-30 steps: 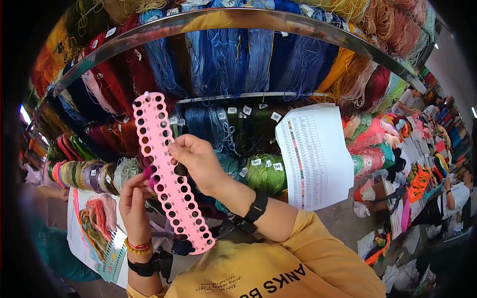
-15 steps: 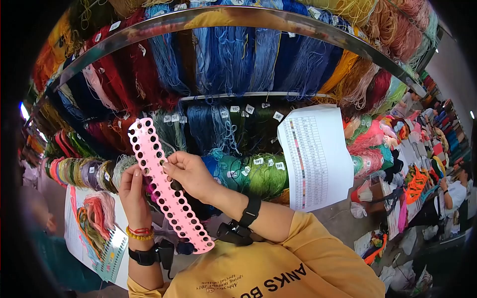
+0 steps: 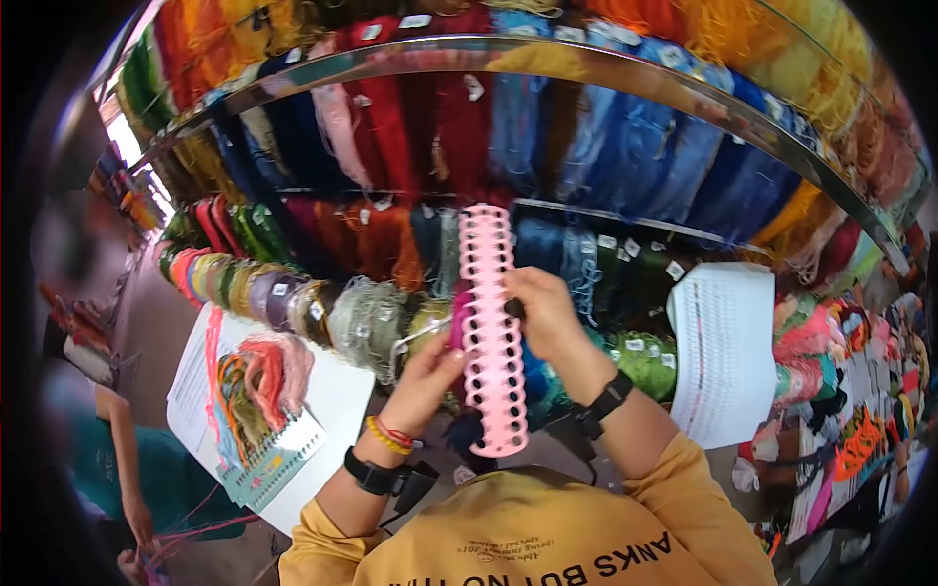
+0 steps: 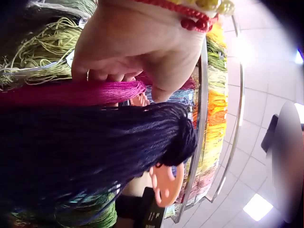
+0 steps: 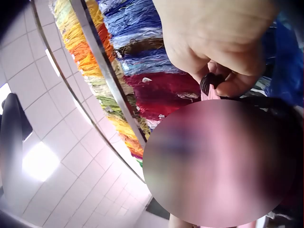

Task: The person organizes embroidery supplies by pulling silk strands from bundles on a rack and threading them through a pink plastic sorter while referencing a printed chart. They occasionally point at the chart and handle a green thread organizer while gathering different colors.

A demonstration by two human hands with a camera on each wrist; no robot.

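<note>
A long pink thread card (image 3: 490, 332) with holes down both edges stands nearly upright between the hands. My right hand (image 3: 552, 308) pinches its right edge, beside a dark loop of thread (image 5: 211, 83) knotted through a hole. At the left edge, my left hand (image 3: 425, 376) has its fingers curled at a magenta hank of thread (image 4: 95, 92), the thumb close by the card. The hank partly covers those fingertips in the left wrist view. Below it, a navy hank (image 4: 118, 133) hangs from the card's lower left end.
Racks of coloured skeins (image 3: 449, 127) fill the front behind a metal rail (image 3: 391, 73). A printed chart sheet (image 3: 728, 352) hangs at right. On the left, a teal card (image 3: 274, 464) with several threads lies on white papers (image 3: 342, 391). Another person (image 3: 122, 449) is at far left.
The view has swung left, and the card now stands straighter and nearer the middle. My left hand has shifted lower along the card's left edge; my right keeps its grip.
</note>
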